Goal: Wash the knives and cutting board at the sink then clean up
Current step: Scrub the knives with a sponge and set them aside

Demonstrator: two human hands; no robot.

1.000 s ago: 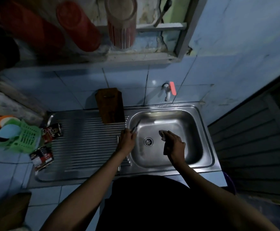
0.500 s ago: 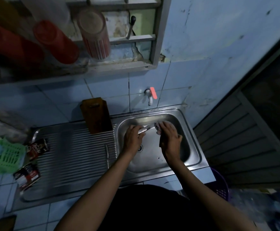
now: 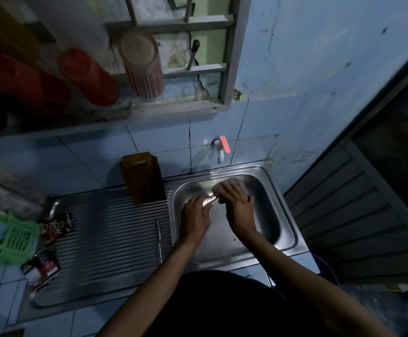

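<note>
Both hands over the steel sink basin (image 3: 268,198), far half of it. Left hand (image 3: 194,215) curled round the handle end of a knife (image 3: 209,200); only a short shiny stretch of metal shows between the two hands, rest hidden. Right hand (image 3: 238,205) has fingers bent over a pale scrubbing pad (image 3: 232,184), pressing it onto the knife's far end; pad sticks out past the fingertips toward the back wall of the basin. Hands nearly touching each other at the knife.

Brown wooden cutting board (image 3: 143,178) stands upright on the far edge of the ribbed drainboard (image 3: 105,239), leaning against the blue tiled wall, just left of the basin. A second knife (image 3: 158,235) lies flat on the drainboard near the basin's left rim, long axis running near-far, well apart from the board.

White tap with an orange-pink lever (image 3: 222,148) on the wall above the basin's far edge; whether water runs, can't tell.

Left side: green plastic basket (image 3: 11,239) on the tiled counter, two dark sachets (image 3: 54,227) on the drainboard's left end, just beside the basket. Above, a window ledge holds red cups (image 3: 88,79) and a striped clear tumbler (image 3: 142,66), seen from their bases.
</note>
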